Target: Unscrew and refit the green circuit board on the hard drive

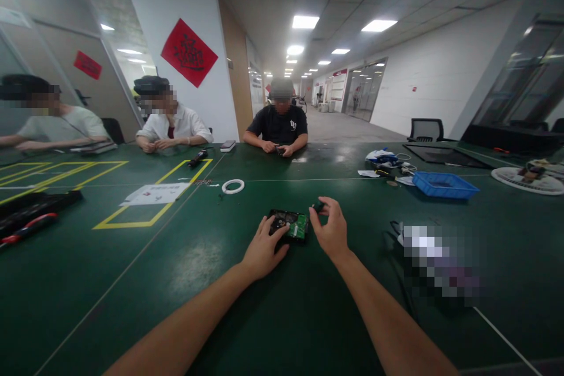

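A hard drive [291, 224] with a green circuit board lies flat on the green table [220, 282], straight ahead of me. My left hand [263, 249] rests on its near left side, fingers laid over the edge and holding it. My right hand [330, 230] hovers just right of the drive, fingers curled in a pinch on a small dark object [318, 207] that I cannot name.
Three people sit across the table. A white tape ring [233, 186], a paper sheet [155, 193] in a yellow-taped box, a blue tray [445, 184] at right, black and red tools [26, 226] at left and cables [399, 235] near my right lie around.
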Demonstrator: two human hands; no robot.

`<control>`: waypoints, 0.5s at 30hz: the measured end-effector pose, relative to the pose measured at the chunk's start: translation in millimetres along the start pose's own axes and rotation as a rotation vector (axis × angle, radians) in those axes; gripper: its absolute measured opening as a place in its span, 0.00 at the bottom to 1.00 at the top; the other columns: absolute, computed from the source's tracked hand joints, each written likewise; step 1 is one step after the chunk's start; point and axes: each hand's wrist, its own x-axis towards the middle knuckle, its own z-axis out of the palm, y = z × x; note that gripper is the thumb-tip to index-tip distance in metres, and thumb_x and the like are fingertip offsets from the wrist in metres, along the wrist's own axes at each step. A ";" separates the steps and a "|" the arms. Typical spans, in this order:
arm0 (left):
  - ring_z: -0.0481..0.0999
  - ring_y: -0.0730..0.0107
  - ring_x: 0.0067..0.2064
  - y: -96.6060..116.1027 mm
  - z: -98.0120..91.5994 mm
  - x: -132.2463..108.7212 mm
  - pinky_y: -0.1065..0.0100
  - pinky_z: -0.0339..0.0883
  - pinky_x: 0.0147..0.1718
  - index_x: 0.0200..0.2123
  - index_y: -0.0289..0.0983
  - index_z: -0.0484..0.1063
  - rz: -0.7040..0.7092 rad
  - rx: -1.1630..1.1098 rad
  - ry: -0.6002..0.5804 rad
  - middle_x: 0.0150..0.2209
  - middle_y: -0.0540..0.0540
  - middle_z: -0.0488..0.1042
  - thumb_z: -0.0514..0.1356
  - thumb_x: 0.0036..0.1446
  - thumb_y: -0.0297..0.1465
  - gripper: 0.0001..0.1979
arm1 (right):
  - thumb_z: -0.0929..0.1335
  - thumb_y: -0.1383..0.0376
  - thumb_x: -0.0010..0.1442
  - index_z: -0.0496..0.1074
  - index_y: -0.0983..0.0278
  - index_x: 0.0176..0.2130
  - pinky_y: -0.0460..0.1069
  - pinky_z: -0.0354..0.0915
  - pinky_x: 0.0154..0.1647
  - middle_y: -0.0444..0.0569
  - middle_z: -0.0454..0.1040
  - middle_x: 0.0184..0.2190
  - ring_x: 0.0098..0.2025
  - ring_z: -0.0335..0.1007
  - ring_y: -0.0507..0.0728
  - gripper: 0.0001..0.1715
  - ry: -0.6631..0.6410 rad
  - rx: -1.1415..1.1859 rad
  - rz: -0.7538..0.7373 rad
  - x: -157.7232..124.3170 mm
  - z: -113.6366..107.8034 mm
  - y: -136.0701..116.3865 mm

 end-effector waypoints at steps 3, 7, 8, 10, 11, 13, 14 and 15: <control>0.47 0.40 0.72 0.9 -1.8 -0.1 0.40 0.54 0.65 0.64 0.48 0.65 -0.003 0.002 -0.005 0.70 0.43 0.51 0.62 0.61 0.38 0.28 | 0.66 0.60 0.66 0.62 0.62 0.61 0.59 0.77 0.45 0.58 0.73 0.51 0.44 0.77 0.60 0.26 -0.029 0.016 0.017 -0.3 3.4 1.9; 0.47 0.39 0.71 1.7 -2.1 -0.3 0.39 0.53 0.65 0.64 0.47 0.66 0.006 -0.004 0.009 0.70 0.42 0.51 0.63 0.60 0.38 0.29 | 0.67 0.60 0.66 0.61 0.63 0.60 0.58 0.78 0.44 0.58 0.73 0.52 0.43 0.77 0.59 0.26 0.032 0.032 0.031 0.1 9.2 -0.1; 0.46 0.39 0.71 1.7 -1.8 -0.4 0.39 0.53 0.65 0.64 0.47 0.66 0.007 -0.005 0.010 0.70 0.42 0.50 0.63 0.60 0.38 0.29 | 0.68 0.60 0.65 0.62 0.62 0.59 0.58 0.78 0.43 0.58 0.72 0.52 0.43 0.77 0.59 0.25 0.043 0.027 0.020 0.2 10.1 -1.3; 0.46 0.39 0.72 1.1 -1.2 -0.5 0.39 0.53 0.65 0.64 0.48 0.66 0.006 -0.006 0.007 0.71 0.42 0.50 0.63 0.60 0.38 0.29 | 0.68 0.60 0.65 0.64 0.61 0.57 0.57 0.78 0.42 0.57 0.70 0.51 0.46 0.74 0.60 0.22 0.034 0.010 -0.022 0.4 9.9 -3.8; 0.46 0.39 0.72 0.7 -1.0 -0.4 0.39 0.54 0.65 0.64 0.48 0.66 0.004 -0.006 0.006 0.71 0.42 0.49 0.63 0.60 0.38 0.28 | 0.68 0.61 0.66 0.65 0.61 0.56 0.57 0.78 0.42 0.57 0.69 0.51 0.48 0.73 0.60 0.21 0.021 -0.002 -0.041 0.6 8.8 -4.9; 0.46 0.40 0.72 -0.2 -0.8 -0.2 0.39 0.53 0.65 0.64 0.48 0.66 0.003 -0.009 0.010 0.71 0.42 0.48 0.62 0.60 0.38 0.28 | 0.67 0.62 0.66 0.66 0.61 0.56 0.57 0.77 0.42 0.56 0.68 0.49 0.47 0.72 0.60 0.19 -0.004 -0.029 -0.063 1.2 5.4 -6.5; 0.47 0.40 0.71 -0.5 -0.8 -0.2 0.39 0.53 0.65 0.64 0.48 0.67 0.004 -0.013 0.013 0.71 0.42 0.48 0.62 0.60 0.38 0.28 | 0.66 0.63 0.66 0.66 0.61 0.56 0.57 0.77 0.42 0.56 0.67 0.48 0.45 0.71 0.60 0.19 -0.005 -0.045 -0.065 1.6 3.5 -6.8; 0.47 0.41 0.71 -0.5 -0.8 -0.3 0.40 0.53 0.65 0.64 0.48 0.67 0.005 -0.019 0.017 0.71 0.42 0.47 0.63 0.60 0.38 0.28 | 0.66 0.63 0.66 0.66 0.60 0.56 0.58 0.77 0.42 0.55 0.67 0.47 0.44 0.71 0.59 0.18 0.003 -0.058 -0.066 2.1 1.8 -6.9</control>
